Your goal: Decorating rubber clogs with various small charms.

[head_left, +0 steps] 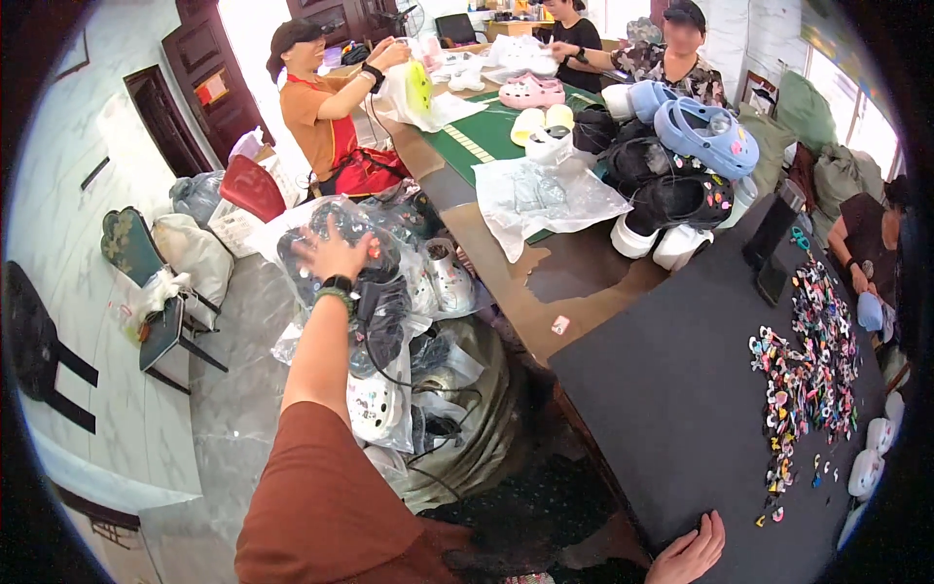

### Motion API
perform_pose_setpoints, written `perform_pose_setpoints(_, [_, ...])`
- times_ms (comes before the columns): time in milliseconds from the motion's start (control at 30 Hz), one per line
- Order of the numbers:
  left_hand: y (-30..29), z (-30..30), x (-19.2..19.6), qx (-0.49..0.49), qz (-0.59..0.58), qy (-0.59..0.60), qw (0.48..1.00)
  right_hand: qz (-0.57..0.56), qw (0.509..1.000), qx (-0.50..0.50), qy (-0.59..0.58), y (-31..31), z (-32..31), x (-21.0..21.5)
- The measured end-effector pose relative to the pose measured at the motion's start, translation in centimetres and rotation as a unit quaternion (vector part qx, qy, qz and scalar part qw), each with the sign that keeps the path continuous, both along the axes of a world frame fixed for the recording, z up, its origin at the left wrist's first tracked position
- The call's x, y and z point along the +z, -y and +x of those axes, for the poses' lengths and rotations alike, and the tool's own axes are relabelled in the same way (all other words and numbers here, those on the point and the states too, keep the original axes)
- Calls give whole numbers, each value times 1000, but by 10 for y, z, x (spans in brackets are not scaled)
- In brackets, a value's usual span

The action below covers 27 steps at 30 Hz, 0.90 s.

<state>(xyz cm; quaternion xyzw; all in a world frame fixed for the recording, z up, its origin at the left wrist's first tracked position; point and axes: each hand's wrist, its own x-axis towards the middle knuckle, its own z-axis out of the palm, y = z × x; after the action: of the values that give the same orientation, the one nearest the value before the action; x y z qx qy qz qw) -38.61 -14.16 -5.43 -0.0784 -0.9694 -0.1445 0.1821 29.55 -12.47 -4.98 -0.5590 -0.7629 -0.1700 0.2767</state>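
My left hand (331,255) reaches forward with fingers spread, lying on a clear plastic bag of dark clogs (368,255) at the top of a heap. Below it in the heap are more bagged shoes, among them a white clog (374,405) and a pale shoe (448,276). The heap fills a large greenish sack (486,389). A black cable runs down from near my left wrist over the bags. My right hand (691,553) rests flat on the near edge of the black tabletop (642,409), holding nothing. Many small colourful shoe charms (808,360) lie scattered on that tabletop.
A phone on a stand (772,243) stands behind the charms. Blue clogs (705,134) and black clogs (671,200) pile up on the brown table (506,292), beside a white plastic bag (545,200). Several people work around the tables. A chair (161,326) stands at left.
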Motion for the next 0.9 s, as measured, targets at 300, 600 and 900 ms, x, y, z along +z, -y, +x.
perform_pose_setpoints(300, [29, -31, -48, -8, 14, -46, 999, 9, 1000, -5, 4, -1, 4, -2])
perform_pose_setpoints(600, [21, -22, -21, -209, 345, -165, 900, -77, 996, -30, -46, 6, 17, -22])
perform_pose_setpoints(900, [-68, 143, 116, -519, 415, -29, 747, -48, 997, -17, -66, -3, 19, -23])
